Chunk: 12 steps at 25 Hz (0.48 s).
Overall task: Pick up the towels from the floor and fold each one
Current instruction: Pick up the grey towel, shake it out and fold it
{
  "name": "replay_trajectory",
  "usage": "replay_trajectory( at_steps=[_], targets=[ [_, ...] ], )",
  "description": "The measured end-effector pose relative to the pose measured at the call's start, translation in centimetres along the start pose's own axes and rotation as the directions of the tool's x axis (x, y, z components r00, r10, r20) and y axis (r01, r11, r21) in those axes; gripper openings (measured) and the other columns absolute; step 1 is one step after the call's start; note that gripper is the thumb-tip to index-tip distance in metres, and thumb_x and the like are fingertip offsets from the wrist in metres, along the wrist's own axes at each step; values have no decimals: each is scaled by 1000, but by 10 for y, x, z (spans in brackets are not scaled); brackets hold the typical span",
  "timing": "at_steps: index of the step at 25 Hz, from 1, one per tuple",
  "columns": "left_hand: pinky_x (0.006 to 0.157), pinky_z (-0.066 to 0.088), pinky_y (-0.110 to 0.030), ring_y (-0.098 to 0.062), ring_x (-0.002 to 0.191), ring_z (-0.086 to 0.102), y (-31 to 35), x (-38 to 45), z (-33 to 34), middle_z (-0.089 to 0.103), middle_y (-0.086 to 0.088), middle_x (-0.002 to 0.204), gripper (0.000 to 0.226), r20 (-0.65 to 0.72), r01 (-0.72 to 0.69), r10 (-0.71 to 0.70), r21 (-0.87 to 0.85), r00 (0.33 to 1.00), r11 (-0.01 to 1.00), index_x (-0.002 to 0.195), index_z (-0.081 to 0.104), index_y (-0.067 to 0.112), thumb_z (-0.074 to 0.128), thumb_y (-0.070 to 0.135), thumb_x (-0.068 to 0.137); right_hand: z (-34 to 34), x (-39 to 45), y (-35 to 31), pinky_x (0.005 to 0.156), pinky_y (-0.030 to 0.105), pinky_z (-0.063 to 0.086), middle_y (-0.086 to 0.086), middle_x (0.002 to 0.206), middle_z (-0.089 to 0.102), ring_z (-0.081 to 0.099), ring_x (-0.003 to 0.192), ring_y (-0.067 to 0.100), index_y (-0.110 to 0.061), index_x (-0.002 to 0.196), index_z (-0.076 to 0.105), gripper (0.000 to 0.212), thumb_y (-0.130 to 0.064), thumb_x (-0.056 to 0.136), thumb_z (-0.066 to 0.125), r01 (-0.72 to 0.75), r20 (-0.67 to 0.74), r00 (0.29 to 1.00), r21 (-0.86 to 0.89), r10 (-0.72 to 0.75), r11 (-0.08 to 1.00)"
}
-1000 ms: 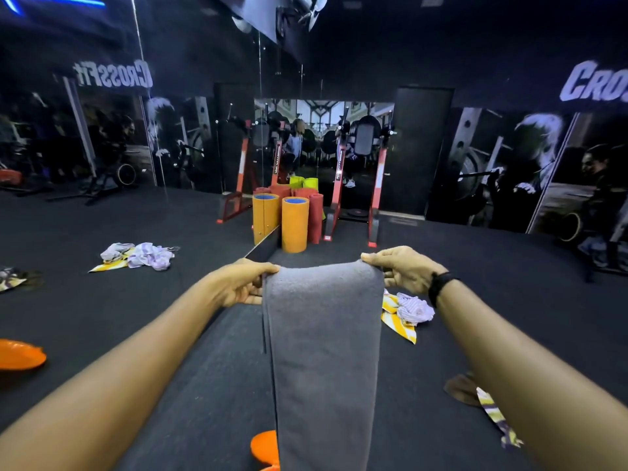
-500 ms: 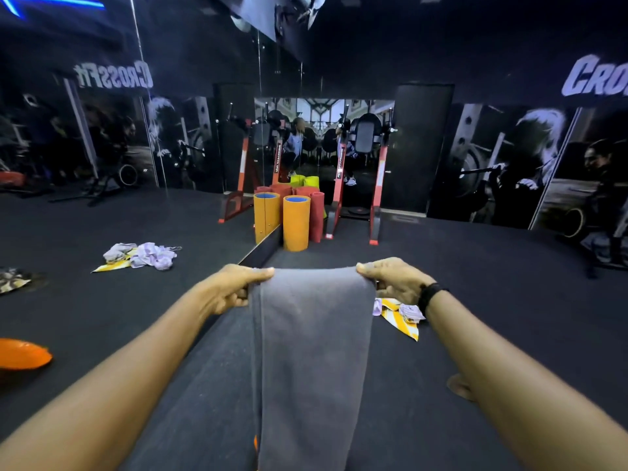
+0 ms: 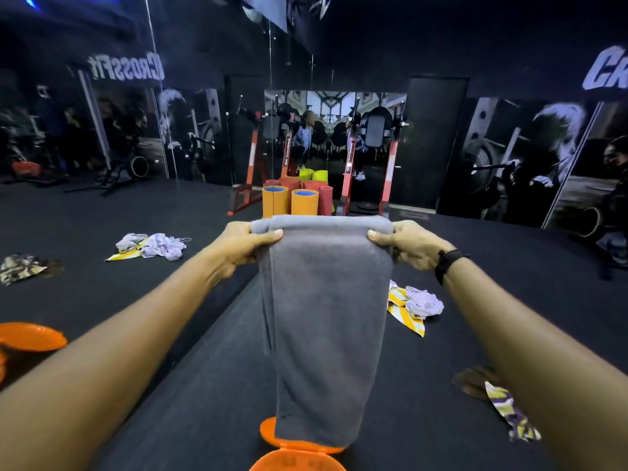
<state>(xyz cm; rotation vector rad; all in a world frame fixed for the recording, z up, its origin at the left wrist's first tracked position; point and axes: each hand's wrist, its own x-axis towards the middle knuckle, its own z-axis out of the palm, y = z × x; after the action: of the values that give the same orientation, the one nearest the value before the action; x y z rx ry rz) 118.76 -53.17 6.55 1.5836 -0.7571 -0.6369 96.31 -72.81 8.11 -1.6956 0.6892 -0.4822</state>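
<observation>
Grey towel: the grey towel (image 3: pixel 328 321) hangs folded lengthwise in front of the person, held up at its top edge, its lower end hanging just above an orange object.
Left hand: the left hand (image 3: pixel 246 246) grips the towel's upper left corner; thumb across the front face, the other fingers curled behind the cloth.
Right hand: the right hand (image 3: pixel 409 244) grips the upper right corner the same way, thumb on the front; a black wristband (image 3: pixel 448 261) sits on this wrist.
Towel edge: the top fold runs level between the two hands, the layers doubled over at the left side.
Floor: a dark floor (image 3: pixel 509 266) lies under everything.
Nearby cloths: a lilac and yellow-striped bundle (image 3: pixel 414 305) lies on the floor just right of the hanging towel; a patterned purple and yellow cloth (image 3: pixel 509 414) lies further right, partly hidden by the right forearm.
Orange object: an orange case (image 3: pixel 295 453), seemingly hinged open, lies on the floor below the towel's lower end.
Left side: what look like mirror reflections show a lilac and yellow pile (image 3: pixel 153 246), a camouflage-patterned cloth (image 3: pixel 20 268) and an orange shape (image 3: pixel 30 336).
Background: upright rolled mats (image 3: pixel 304 202) in orange and red stand behind the towel's top edge, beside a red rack (image 3: pixel 387 171).
</observation>
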Motion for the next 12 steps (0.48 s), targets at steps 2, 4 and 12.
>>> replay_trajectory(
  at_steps=[2, 4, 12],
  targets=[
    [70, 49, -26, -12, 78, 60, 2, -3, 9, 68, 2, 82, 7, -62, 9, -17, -131, 998, 991, 88, 70, 19, 73, 22, 83, 3, 3, -2, 57, 20, 50, 1, 76, 66, 58, 66, 10, -6, 95, 68, 12, -17, 89, 65, 37, -131, 991, 59, -29, 998],
    [70, 48, -28, -11, 79, 62, 5, -6, 13, 69, 4, 85, 10, -2, -13, 13, -160, 1000, 987, 91, 68, 23, 73, 21, 83, -4, 6, -6, 55, 20, 51, -2, 73, 69, 60, 64, 9, -10, 95, 68, 9, -16, 89, 65, 100, -133, 988, 144, -81, 985],
    [88, 50, -36, -20, 104, 55, 10, 2, 10, 55, -8, 114, 71, -236, 22, -10, 48, 972, 999, 123, 46, 11, 87, 10, 65, -6, 2, -1, 66, 29, 53, 7, 80, 68, 64, 72, 14, -9, 103, 51, 38, 7, 76, 73, 165, -250, 959, 102, -135, 981]
  ],
)
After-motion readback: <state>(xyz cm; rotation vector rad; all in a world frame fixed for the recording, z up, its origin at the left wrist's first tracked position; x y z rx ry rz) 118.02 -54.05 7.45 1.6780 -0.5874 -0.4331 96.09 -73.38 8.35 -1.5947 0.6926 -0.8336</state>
